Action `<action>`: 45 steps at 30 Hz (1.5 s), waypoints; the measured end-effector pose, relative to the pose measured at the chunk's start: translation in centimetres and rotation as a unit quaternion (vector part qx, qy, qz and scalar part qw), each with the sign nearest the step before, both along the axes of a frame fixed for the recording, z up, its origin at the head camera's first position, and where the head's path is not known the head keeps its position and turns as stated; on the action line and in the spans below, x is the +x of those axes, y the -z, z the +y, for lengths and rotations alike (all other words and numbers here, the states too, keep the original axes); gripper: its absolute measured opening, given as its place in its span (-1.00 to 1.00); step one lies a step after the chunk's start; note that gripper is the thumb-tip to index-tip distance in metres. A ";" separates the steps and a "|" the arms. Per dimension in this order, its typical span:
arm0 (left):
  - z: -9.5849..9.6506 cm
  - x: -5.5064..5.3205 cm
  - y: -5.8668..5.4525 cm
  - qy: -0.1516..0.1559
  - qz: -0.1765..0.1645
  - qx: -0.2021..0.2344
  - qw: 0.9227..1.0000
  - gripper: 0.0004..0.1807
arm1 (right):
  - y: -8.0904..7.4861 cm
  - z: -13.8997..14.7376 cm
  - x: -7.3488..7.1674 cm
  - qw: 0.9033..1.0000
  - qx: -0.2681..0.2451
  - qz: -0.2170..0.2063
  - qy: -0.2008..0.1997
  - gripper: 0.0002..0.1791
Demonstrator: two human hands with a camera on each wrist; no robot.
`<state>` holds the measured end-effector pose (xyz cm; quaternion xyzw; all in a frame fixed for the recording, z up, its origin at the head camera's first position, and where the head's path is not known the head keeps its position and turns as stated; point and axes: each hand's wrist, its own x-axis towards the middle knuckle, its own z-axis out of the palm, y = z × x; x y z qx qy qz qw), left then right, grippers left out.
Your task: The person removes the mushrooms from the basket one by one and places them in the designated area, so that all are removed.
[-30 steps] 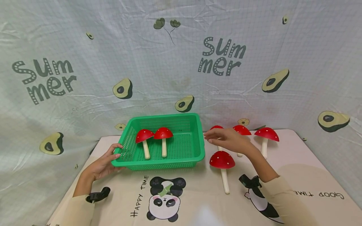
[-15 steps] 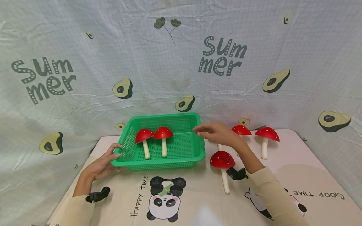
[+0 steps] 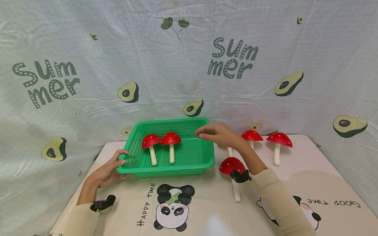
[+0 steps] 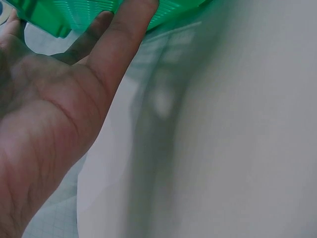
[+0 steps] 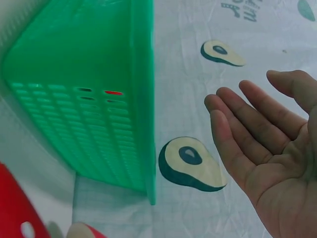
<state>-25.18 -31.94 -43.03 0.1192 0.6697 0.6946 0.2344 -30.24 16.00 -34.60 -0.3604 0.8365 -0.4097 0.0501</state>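
My left hand (image 3: pixel 107 172) grips the left end of a green plastic basket (image 3: pixel 165 170). In the left wrist view, fingers reach beneath the perforated basket (image 4: pixel 84 15). Two toy mushrooms lie inside the basket, a left mushroom (image 3: pixel 151 141) and a right mushroom (image 3: pixel 171 139), both red-capped with cream stems. Over the basket's right rim hovers my right hand (image 3: pixel 220 133), palm down with nothing in it. The right wrist view has that hand (image 5: pixel 272 144) with relaxed fingers, apart from the basket's side wall (image 5: pixel 89 124).
Several more mushrooms lie right of the basket: a near mushroom (image 3: pixel 230 164) partly covered by the wrist camera (image 3: pixel 240 176), a back mushroom (image 3: pixel 252 135), a far-right mushroom (image 3: pixel 279 139), and a stem (image 3: pixel 229 151) mostly hidden by my right hand. A fabric backdrop (image 3: pixel 165 72) hangs behind.
My right hand has moved left and slightly up, from beside the basket to over its right rim. The left hand, basket and mushrooms stay put.
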 end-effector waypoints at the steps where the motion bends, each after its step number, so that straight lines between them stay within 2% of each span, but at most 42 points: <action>1: 0.0 0.0 0.0 0.001 0.001 0.000 1.000 -0.68 | -0.1 -0.1 -0.2 1.000 -0.002 0.001 -0.003 -0.66; 4: 0.0 -0.1 0.0 0.004 0.002 0.003 1.000 -0.68 | -0.3 -0.4 -1.0 1.000 -0.006 0.004 -0.009 -0.68; 10: 0.0 -0.1 0.1 0.010 0.006 0.003 1.000 -0.68 | -0.9 -1.2 -2.6 1.000 0.002 -0.018 -0.007 -0.66; 22: -0.6 0.3 0.2 -0.006 0.006 -0.018 1.000 -0.68 | -1.6 -4.5 -5.4 0.998 0.033 -0.031 -0.037 -0.66; 27: -0.6 0.3 0.2 0.004 0.010 -0.010 1.000 -0.69 | -1.4 -6.2 -6.5 0.997 0.040 -0.044 -0.054 -0.64; 32: 0.0 -0.3 0.0 0.000 0.010 -0.019 1.000 -0.69 | -1.1 -6.8 -7.2 0.995 0.068 -0.037 -0.058 -0.64; 40: 0.1 -0.6 -0.3 -0.008 0.004 -0.020 1.000 -0.68 | -0.5 -8.6 -8.6 0.992 0.080 -0.056 -0.080 -0.61; 45: -0.2 -0.1 0.0 -0.001 0.006 -0.017 1.000 -0.68 | 0.6 -10.4 -9.2 0.989 0.106 -0.030 -0.101 -0.61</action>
